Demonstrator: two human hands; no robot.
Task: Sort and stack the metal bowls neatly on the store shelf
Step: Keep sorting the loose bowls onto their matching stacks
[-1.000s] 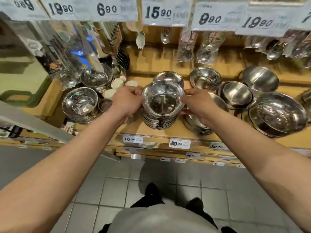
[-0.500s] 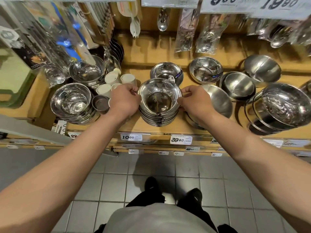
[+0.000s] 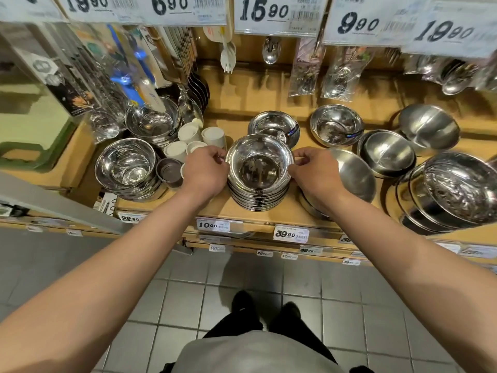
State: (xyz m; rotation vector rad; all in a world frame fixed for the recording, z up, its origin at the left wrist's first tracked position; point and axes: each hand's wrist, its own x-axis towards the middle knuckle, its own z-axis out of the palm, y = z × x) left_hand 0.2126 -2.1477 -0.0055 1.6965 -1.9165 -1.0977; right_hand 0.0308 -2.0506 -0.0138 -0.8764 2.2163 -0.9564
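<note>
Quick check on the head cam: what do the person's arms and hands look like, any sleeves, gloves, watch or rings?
Both forearms are bare right to the frame edge, with no sleeves in view. The left hand and right hand wear no gloves. No watch or wristband on either wrist; no rings visible, though the fingertips are partly hidden. Below, a light grey top and dark trousers show.

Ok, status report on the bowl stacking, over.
Left hand and right hand pinch top bowl rim. Bowl sits on stack. White cups crowd the left.
</note>
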